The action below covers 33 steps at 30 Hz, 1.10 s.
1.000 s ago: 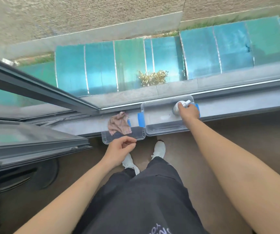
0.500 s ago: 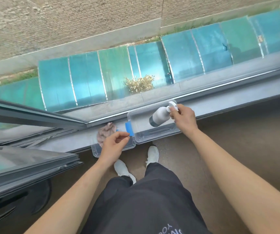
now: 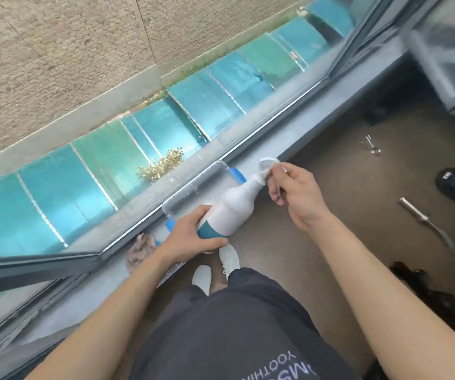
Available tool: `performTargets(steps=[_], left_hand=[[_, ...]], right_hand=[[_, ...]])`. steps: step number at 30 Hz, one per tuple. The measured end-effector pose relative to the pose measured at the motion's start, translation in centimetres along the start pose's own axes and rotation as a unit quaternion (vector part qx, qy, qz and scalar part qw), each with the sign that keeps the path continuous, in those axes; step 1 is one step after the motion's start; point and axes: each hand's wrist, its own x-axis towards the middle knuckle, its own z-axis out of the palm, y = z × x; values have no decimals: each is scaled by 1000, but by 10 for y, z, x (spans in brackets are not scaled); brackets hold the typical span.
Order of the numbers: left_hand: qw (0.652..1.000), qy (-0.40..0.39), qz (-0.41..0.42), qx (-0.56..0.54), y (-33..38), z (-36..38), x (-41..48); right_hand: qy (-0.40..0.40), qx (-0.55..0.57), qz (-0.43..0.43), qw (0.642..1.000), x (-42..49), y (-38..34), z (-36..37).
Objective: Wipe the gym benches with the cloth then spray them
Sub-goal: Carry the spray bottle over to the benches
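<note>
Hands are sharing the spray bottle (image 3: 232, 212) at frame centre: left hand (image 3: 190, 237) is wrapping its teal base, right hand (image 3: 293, 193) is pinching the nozzle, axis slanting upper right. Pink cloth (image 3: 138, 252) is lying just left of the left wrist.

1. Both forearms are bare, with no sleeves in view.
2. The dark grey shorts (image 3: 221, 325) cover the legs; white letters are printed near the right hem, partly cut off by the frame.
3. The white shoes (image 3: 215, 266) have textured uppers.
</note>
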Motion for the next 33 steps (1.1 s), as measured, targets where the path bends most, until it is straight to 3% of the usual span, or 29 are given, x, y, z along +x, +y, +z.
performTargets(steps=[4, 8, 10, 14, 16, 19, 21, 23, 27, 33], left_hand=[[995, -86, 35, -42, 1, 12, -6], [984, -146, 70, -76, 6, 32, -12], [986, -134, 88, -48, 8, 47, -16], [972, -119, 181, 88, 14, 78, -25], [953, -120, 237, 148, 25, 94, -34], [915, -135, 310, 219, 42, 122, -51], [891, -170, 350, 233, 50, 138, -58], [879, -219, 365, 216, 60, 155, -63], [872, -302, 357, 146, 83, 194, -74], [877, -455, 148, 49, 106, 268, -117]], right_hand=[[102, 57, 29, 993, -42, 3, -16], [252, 83, 69, 962, -84, 18, -29], [326, 127, 87, 933, -105, 27, -32], [368, 226, 143, 890, -145, 49, -28], [414, 258, 149, 860, -162, 64, -27], [533, 284, 137, 785, -188, 73, -31], [609, 287, 109, 731, -209, 78, -41], [641, 293, 86, 704, -235, 83, -55], [617, 361, 11, 699, -291, 84, -84], [583, 430, -81, 685, -377, 99, -139]])
